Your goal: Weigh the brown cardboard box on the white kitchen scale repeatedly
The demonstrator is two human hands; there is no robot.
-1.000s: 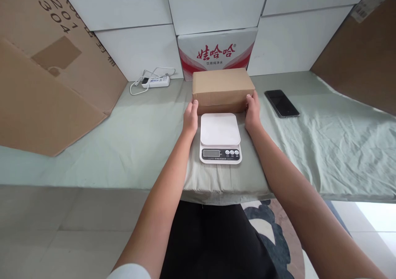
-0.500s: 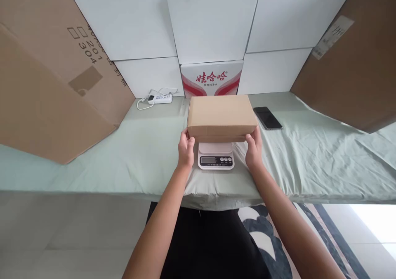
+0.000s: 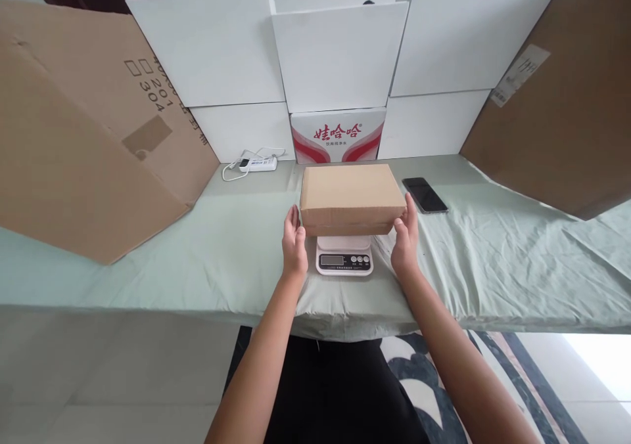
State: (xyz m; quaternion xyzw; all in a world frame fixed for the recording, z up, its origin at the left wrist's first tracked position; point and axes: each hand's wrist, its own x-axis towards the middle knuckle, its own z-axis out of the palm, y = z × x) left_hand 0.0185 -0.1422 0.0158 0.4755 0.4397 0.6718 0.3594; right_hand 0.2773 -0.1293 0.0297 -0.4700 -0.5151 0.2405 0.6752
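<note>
Hands flanked the cardboard box (image 3: 351, 198) on either side, both held flat and open with fingers straight. The left hand (image 3: 294, 247) stood palm inward just beside the box's left front corner, fingertips near it, and a sliver of space seemed to separate them, though contact could not be ruled out. The right hand (image 3: 405, 240) mirrored it at the right front corner, its fingertips at or touching the box's edge; neither hand curled around anything. The box rested on the white kitchen scale (image 3: 344, 256), covering the platform so that only the front strip with display and buttons showed below it, between the two wrists. The scale sat on the pale green cloth (image 3: 197, 247) covering the table. A dark phone (image 3: 424, 195) lay on the cloth just to the right of the box, and a white power strip (image 3: 255, 163) with its cord lay further back on the left. Behind the box stood a red-and-white printed carton (image 3: 338, 135) among plain white boxes (image 3: 340, 56), with big brown cardboard sheets (image 3: 73, 135) leaning at both sides.
</note>
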